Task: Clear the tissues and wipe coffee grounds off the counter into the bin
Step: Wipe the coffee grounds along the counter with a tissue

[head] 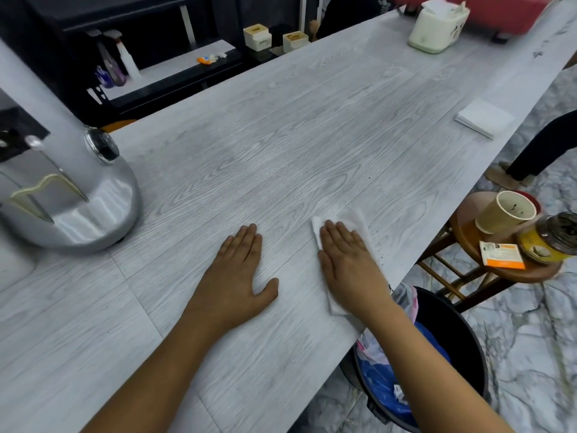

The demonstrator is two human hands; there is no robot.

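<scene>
My right hand [346, 257] lies flat, fingers together, pressing a white tissue [359, 221] onto the grey wood-grain counter [281, 135] near its right edge. Dark coffee grounds [376, 245] speckle the counter just right of the tissue, up to the edge. My left hand [239, 270] rests flat and bare on the counter, to the left of the tissue. A black bin [462, 348] with a blue liner stands on the floor below the counter edge, under my right forearm. A stack of white tissues [484, 118] lies farther along the right edge.
A silver machine [78, 195] stands at the left. A white tissue box [437, 25] sits at the far end. Beside the counter, a round wooden stool [499, 273] carries a paper cup [505, 210], a jar [549, 237] and a sachet. A person's leg [543, 145] shows at right.
</scene>
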